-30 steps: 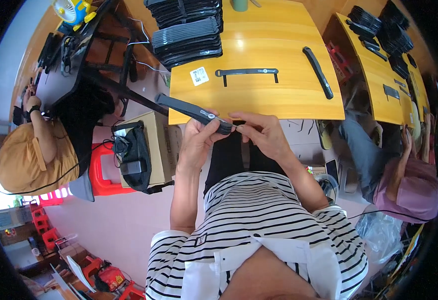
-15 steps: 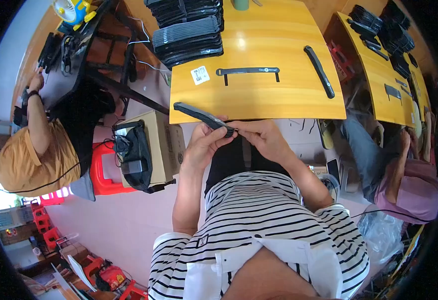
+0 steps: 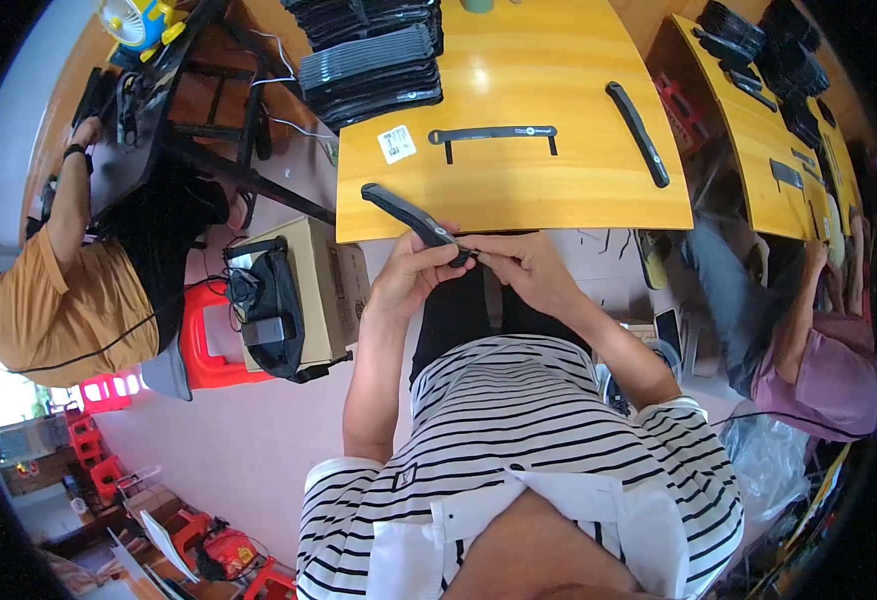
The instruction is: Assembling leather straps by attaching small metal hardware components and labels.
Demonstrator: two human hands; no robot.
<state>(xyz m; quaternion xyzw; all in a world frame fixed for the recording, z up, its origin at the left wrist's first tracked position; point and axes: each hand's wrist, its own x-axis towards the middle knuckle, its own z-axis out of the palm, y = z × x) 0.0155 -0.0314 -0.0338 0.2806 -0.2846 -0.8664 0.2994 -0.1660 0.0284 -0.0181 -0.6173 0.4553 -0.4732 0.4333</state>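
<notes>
A black strap [image 3: 399, 207] with a small light mark rises from my left hand [image 3: 406, 275], slanting up and left over the table's front edge. My left thumb and fingers are closed round its lower end. My right hand [image 3: 534, 272] pinches at that same end, its fingertips meeting the left ones; the exact piece between them is too small to make out. On the yellow wooden table [image 3: 519, 195] another black strap [image 3: 494, 133] lies crosswise, with two short dark strips below it. A third strap [image 3: 639, 136] lies lengthwise near the right edge.
Tall piles of black straps [image 3: 369, 75] stand at the table's back left, beside a white label [image 3: 397, 144]. A cardboard box [image 3: 334, 290] and red stool [image 3: 199, 340] are at my left. Co-workers sit on both sides; the right one works at another yellow table [image 3: 759, 190].
The held strap has tilted more steeply, and its upper end has shifted slightly up and right. Both hands keep their grip at the lower end. The view has shifted slightly.
</notes>
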